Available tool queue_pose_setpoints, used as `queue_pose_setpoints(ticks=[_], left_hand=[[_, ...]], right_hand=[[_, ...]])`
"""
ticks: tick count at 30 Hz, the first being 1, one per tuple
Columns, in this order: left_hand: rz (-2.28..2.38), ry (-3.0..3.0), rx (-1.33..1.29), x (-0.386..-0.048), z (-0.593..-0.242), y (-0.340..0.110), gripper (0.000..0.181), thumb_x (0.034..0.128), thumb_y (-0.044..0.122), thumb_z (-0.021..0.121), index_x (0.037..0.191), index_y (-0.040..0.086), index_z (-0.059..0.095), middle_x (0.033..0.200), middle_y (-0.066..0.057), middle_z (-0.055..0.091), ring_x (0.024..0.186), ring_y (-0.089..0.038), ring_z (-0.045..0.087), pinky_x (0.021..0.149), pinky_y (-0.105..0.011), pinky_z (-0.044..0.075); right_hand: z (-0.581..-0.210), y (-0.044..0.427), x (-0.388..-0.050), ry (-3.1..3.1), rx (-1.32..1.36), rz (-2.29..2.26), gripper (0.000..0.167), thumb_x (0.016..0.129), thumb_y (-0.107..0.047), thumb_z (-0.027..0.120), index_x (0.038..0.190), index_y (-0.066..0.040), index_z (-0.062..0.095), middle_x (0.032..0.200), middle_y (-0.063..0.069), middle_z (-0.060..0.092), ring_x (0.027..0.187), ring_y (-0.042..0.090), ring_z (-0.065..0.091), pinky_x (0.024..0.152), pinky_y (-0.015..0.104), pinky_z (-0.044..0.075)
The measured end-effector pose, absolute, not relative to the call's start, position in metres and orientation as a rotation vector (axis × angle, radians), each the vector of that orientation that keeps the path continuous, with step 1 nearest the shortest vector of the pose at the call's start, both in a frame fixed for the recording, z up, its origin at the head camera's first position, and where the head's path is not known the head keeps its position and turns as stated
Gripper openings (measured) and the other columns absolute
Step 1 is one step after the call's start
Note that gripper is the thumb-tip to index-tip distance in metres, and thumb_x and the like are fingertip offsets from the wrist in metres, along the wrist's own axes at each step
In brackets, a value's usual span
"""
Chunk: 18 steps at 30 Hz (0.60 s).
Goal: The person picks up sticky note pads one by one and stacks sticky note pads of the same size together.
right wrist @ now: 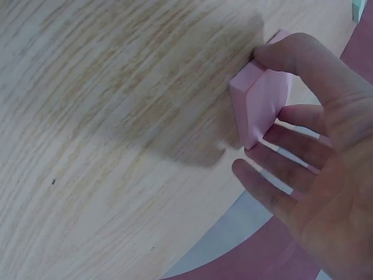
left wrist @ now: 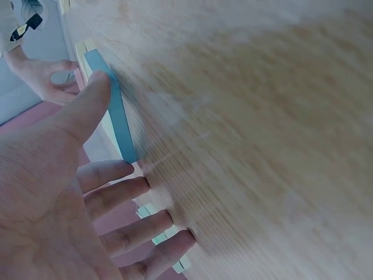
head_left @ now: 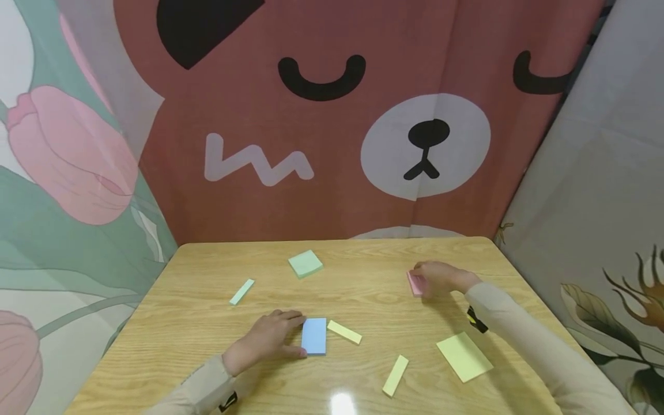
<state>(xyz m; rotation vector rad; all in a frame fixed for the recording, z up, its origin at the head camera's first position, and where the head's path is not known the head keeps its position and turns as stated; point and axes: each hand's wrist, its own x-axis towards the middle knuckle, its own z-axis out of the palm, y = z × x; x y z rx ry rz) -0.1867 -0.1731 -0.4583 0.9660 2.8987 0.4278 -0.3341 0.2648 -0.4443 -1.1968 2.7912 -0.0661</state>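
Observation:
A blue pad of sticky notes (head_left: pixel 314 336) lies on the wooden table; the left hand (head_left: pixel 270 339) is at its left side. In the left wrist view the thumb and index fingertip of the left hand (left wrist: pixel 76 175) touch two corners of the blue pad (left wrist: pixel 118 114). Toward the right rear lies a pink pad (head_left: pixel 415 285), with the right hand (head_left: pixel 441 278) on it. The right wrist view shows the right hand (right wrist: pixel 315 134) with its thumb at one edge of the pink pad (right wrist: pixel 262 96) and fingers at the opposite side.
A green pad (head_left: pixel 305 263) lies at the back and a narrow green strip pad (head_left: pixel 241 292) at the left. Two narrow yellow pads (head_left: pixel 344 332) (head_left: pixel 396 376) lie right of the blue one, and a square yellow pad (head_left: pixel 464 357) at the front right. A printed curtain stands behind.

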Motion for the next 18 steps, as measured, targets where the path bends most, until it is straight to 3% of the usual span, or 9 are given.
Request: queue_pose_setpoints(ticks=[7,11,18], left_hand=[[0.405,2.900,0.949,-0.1859,-0.4558,-0.1714,0.072,0.0811,0.046,0.078,0.134,0.000,0.059,0.137,-0.020,0.055,0.117,-0.044,0.054,0.089,-0.058,0.049],[0.392,2.902,0.955,-0.1847,-0.4534,-0.1704,0.072,0.0811,0.045,0.078,0.133,0.000,0.059,0.136,-0.021,0.055,0.116,-0.044,0.055,0.087,-0.057,0.050],[0.388,2.890,0.953,-0.1843,-0.4535,-0.1702,0.073,0.0821,0.046,0.077,0.135,-0.001,0.057,0.138,-0.021,0.054,0.118,-0.044,0.054,0.088,-0.057,0.050]], right_hand=[[-0.4483,0.2629,-0.3317,2.852,-1.283,-0.072,0.040,0.066,-0.019,0.082,0.098,0.000,0.067,0.086,0.005,0.061,0.073,0.017,0.055,0.064,0.035,0.050],[-0.4502,0.2611,-0.3295,2.884,-1.198,-0.099,0.041,0.066,-0.019,0.081,0.100,0.000,0.066,0.088,0.005,0.059,0.074,0.018,0.053,0.064,0.035,0.048],[-0.4510,0.2567,-0.3261,2.893,-1.065,-0.114,0.057,0.069,-0.023,0.082,0.113,0.007,0.063,0.097,0.011,0.060,0.074,0.017,0.053,0.064,0.032,0.048]])
